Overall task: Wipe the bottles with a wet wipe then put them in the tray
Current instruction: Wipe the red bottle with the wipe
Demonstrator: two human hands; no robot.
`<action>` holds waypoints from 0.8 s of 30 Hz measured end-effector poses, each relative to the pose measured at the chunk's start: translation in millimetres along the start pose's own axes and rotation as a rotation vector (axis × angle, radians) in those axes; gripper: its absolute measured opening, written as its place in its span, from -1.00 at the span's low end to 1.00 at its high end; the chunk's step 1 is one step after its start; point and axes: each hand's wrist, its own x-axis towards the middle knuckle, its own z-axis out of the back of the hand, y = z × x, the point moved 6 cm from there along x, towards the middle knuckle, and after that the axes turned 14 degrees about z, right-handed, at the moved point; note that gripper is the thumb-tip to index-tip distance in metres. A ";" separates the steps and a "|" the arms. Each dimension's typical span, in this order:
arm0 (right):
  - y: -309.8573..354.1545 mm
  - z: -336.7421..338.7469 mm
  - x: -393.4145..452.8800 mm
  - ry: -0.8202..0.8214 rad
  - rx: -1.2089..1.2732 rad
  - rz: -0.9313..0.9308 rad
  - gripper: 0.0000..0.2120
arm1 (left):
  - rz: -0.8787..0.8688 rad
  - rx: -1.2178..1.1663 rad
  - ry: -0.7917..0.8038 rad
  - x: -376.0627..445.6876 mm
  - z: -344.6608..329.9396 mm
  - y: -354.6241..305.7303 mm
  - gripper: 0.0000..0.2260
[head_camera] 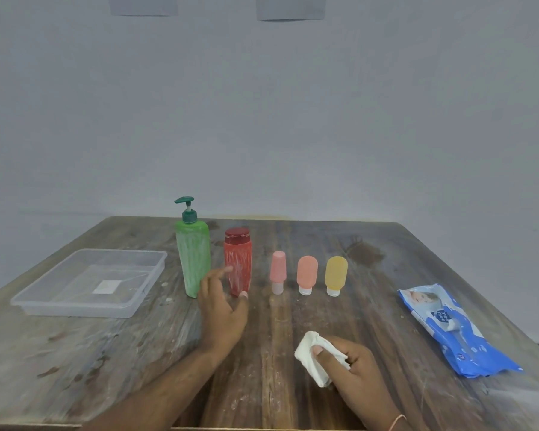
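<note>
With fingers spread, the left hand [221,309] reaches the red bottle [237,262] right of the tray [44,301], risking toppling it, while the right hand [352,365] pinches the wipe [308,356].

worn matt wood table [293,399], clear glossy plastic tray [44,301], perhaps smeared plastic bottles [193,259]

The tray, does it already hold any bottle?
No, the clear tray holds no bottle; all five bottles stand on the table to its right.
</note>
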 end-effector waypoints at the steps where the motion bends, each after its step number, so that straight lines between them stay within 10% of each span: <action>1: 1.2 0.4 0.5 -0.006 -0.002 0.000 -0.65 | 0.053 -0.027 0.025 2.7 -2.0 0.6 -0.40; 8: 0.7 0.3 0.6 -0.027 -0.035 -0.016 -0.58 | 0.273 -0.136 0.235 29.6 -32.1 -3.1 -0.22; 15: 1.3 2.4 -0.4 -0.025 -0.020 -0.024 -0.49 | 0.308 -0.091 0.206 33.0 -21.8 -5.2 -0.89; 24: 9.0 -2.1 -2.0 0.026 -0.097 -0.071 -0.65 | 0.826 -1.067 0.611 -31.9 3.4 21.7 -0.57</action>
